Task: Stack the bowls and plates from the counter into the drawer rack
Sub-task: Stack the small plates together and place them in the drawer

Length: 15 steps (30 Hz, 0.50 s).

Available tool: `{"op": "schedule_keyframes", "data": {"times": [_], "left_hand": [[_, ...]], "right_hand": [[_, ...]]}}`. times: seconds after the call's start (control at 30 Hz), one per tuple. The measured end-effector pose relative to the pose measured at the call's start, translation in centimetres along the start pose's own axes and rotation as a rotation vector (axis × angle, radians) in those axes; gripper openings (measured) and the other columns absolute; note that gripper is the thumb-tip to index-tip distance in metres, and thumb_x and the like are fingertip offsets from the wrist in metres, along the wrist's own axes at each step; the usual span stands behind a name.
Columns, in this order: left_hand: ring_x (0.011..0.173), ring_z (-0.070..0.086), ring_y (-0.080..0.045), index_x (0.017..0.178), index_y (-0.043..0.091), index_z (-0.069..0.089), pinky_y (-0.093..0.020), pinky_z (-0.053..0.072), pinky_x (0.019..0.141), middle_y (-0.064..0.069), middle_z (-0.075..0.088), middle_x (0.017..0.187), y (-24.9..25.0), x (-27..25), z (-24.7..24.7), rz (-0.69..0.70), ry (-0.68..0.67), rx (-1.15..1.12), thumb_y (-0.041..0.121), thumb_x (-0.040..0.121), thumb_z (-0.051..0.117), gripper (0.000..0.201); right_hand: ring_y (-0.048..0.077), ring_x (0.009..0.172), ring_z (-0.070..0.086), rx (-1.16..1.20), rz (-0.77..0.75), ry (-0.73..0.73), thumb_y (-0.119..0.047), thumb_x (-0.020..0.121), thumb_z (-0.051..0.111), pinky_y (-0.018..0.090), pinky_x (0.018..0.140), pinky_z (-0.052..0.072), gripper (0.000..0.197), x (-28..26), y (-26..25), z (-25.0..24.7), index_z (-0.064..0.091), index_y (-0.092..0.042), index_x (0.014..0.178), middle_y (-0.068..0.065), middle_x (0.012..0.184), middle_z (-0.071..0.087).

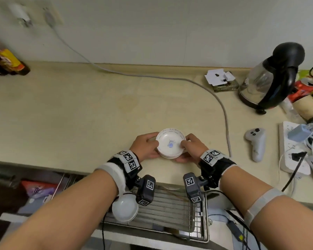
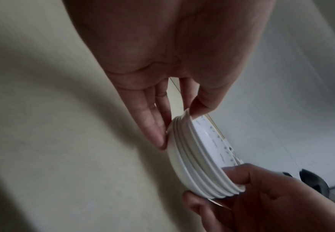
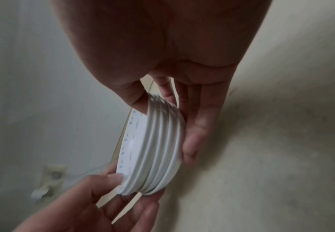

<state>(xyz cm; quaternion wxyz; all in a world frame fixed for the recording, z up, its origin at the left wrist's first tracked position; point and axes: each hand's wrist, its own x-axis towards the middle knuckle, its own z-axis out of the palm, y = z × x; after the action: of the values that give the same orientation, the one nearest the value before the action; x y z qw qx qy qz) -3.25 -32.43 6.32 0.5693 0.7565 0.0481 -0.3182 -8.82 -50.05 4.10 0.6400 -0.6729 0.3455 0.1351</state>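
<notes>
A stack of several small white plates (image 1: 170, 143), the top one with a blue motif, is held over the beige counter (image 1: 79, 114) near its front edge. My left hand (image 1: 154, 147) pinches the stack's left rim, thumb on top and fingers underneath. My right hand (image 1: 185, 147) grips the right rim the same way. The left wrist view shows the ribbed stack (image 2: 198, 160) between my left hand (image 2: 178, 124) and the right hand's fingers (image 2: 242, 177). In the right wrist view the stack (image 3: 154, 149) sits in my right hand (image 3: 163, 127). Below the counter, the wire drawer rack (image 1: 170, 210) is pulled out, with a white bowl (image 1: 125, 208) at its left end.
A grey cable (image 1: 222, 105) curves across the counter to the right of the plates. Further right are a glass kettle (image 1: 271, 78), a white controller (image 1: 256, 141), a power strip (image 1: 293, 152) with plugs and a small box (image 1: 220, 82). A dark bottle (image 1: 5, 62) lies far left.
</notes>
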Motion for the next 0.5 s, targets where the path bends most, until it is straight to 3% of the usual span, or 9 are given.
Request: {"op": "schedule_keyframes", "data": {"times": [0.1,0.2,0.27,0.33,0.37,0.43,0.5], "left_hand": [[0.084,0.076,-0.03,0.13,0.029,0.067,-0.032,0.065,0.075,-0.01,0.073,0.107,-1.6,-2.9,-3.5,0.03,0.08,-0.004,0.01,0.095,0.058,0.041],[0.082,0.075,-0.027,0.123,0.025,0.07,-0.033,0.064,0.075,-0.013,0.075,0.102,-4.0,-6.2,-6.8,0.032,0.146,-0.096,0.021,0.098,0.062,0.027],[0.077,0.073,-0.026,0.111,0.018,0.075,-0.035,0.06,0.072,-0.011,0.074,0.094,-6.7,-8.2,-9.2,0.028,0.281,-0.167,0.03,0.099,0.061,0.021],[0.073,0.067,-0.025,0.095,0.013,0.073,-0.034,0.055,0.068,-0.007,0.068,0.082,-10.3,-9.9,-11.3,0.001,0.508,-0.124,0.031,0.098,0.061,0.021],[0.078,0.067,-0.028,0.094,0.012,0.07,-0.034,0.053,0.071,-0.007,0.067,0.083,-12.2,-10.9,-12.1,-0.061,0.633,-0.066,0.031,0.096,0.063,0.02],[0.1,0.066,-0.037,0.107,0.006,0.063,-0.036,0.05,0.084,-0.013,0.069,0.101,-16.2,-12.7,-13.2,-0.261,0.827,-0.016,0.029,0.089,0.072,0.031],[0.119,0.059,-0.041,0.133,-0.001,0.043,-0.042,0.05,0.098,-0.022,0.06,0.13,-19.4,-14.2,-13.6,-0.466,0.872,-0.123,0.033,0.079,0.082,0.075]], "right_hand": [[0.048,0.09,0.072,-0.038,-0.002,-0.171,-0.01,0.088,0.052,0.054,0.078,0.061,0.026,-1.3,-0.6,2.9,0.049,-0.01,0.113,0.029,0.111,0.066],[0.04,0.077,0.075,-0.017,0.017,-0.352,0.001,0.092,0.044,0.04,0.066,0.064,0.038,-3.0,-0.5,5.9,0.05,-0.007,0.129,0.03,0.118,0.065],[0.04,0.081,0.075,-0.043,0.032,-0.462,0.003,0.093,0.043,0.042,0.074,0.064,0.041,-4.0,0.2,7.8,0.049,-0.005,0.132,0.031,0.12,0.065],[0.043,0.088,0.074,-0.104,0.057,-0.56,0.002,0.095,0.044,0.046,0.083,0.062,0.04,-5.0,1.2,9.4,0.048,-0.007,0.133,0.031,0.119,0.066],[0.041,0.088,0.074,-0.138,0.073,-0.602,0.002,0.096,0.043,0.044,0.082,0.062,0.038,-5.5,1.8,10.1,0.048,-0.008,0.132,0.03,0.116,0.068],[0.037,0.084,0.075,-0.19,0.105,-0.685,0.001,0.096,0.044,0.039,0.077,0.063,0.037,-6.4,3.3,11.2,0.05,-0.012,0.13,0.025,0.11,0.071],[0.037,0.087,0.075,-0.245,0.154,-0.758,0.002,0.096,0.046,0.038,0.076,0.063,0.038,-7.3,5.2,11.8,0.052,-0.016,0.13,0.024,0.114,0.07]]}}
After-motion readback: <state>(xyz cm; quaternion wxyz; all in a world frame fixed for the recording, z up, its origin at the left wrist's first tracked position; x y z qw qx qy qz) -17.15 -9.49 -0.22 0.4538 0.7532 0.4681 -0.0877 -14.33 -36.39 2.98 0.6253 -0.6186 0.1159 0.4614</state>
